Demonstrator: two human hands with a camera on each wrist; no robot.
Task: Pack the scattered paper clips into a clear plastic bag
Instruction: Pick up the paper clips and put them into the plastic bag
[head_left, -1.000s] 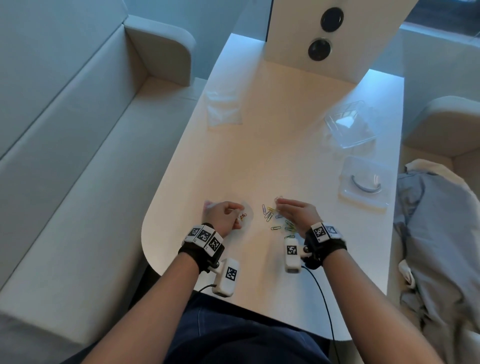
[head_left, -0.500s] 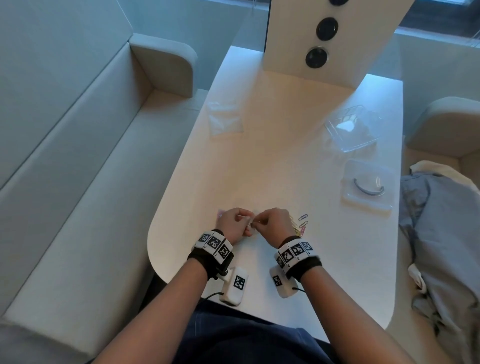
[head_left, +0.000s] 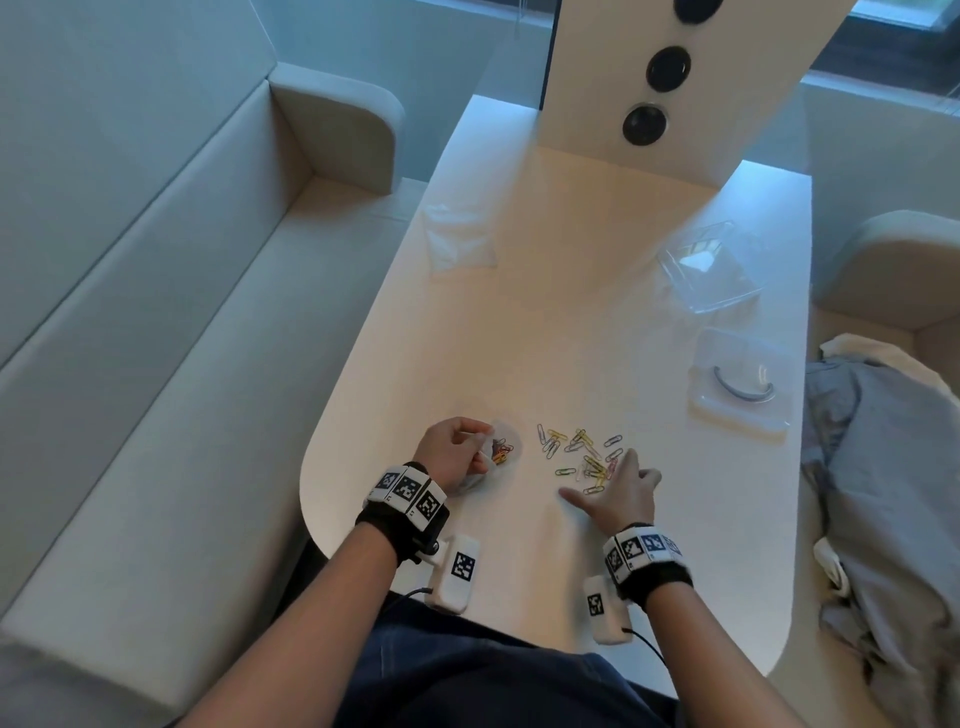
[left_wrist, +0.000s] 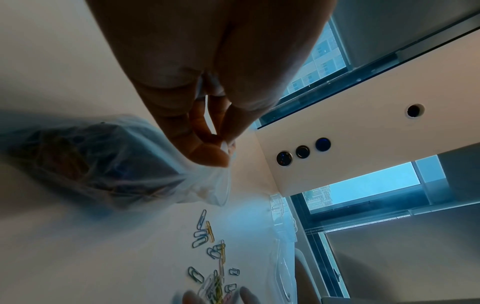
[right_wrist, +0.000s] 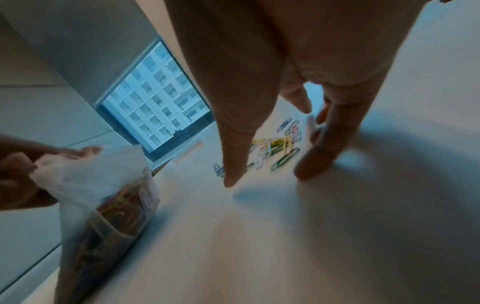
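Several coloured paper clips (head_left: 582, 454) lie scattered on the white table (head_left: 545, 322), also seen as paper clips (left_wrist: 213, 257) and paper clips (right_wrist: 278, 146) in the wrist views. My left hand (head_left: 457, 457) pinches the rim of a small clear plastic bag (head_left: 498, 449) that holds several clips; the bag (left_wrist: 103, 162) sags on the table, and the bag (right_wrist: 109, 197) stands upright in the right wrist view. My right hand (head_left: 618, 493) hovers with fingers spread just at the near side of the loose clips, holding nothing.
A second flat clear bag (head_left: 460, 241) lies at the far left of the table. A clear plastic box (head_left: 709, 267) and its lid (head_left: 740, 387) sit at the right. A white post with round sockets (head_left: 649, 88) stands at the far end. Grey cloth (head_left: 893, 499) lies to the right.
My right hand has left the bag's mouth, where it met the left hand half a second ago, and swung right to the loose clips with fingers spread. The left hand keeps its hold.
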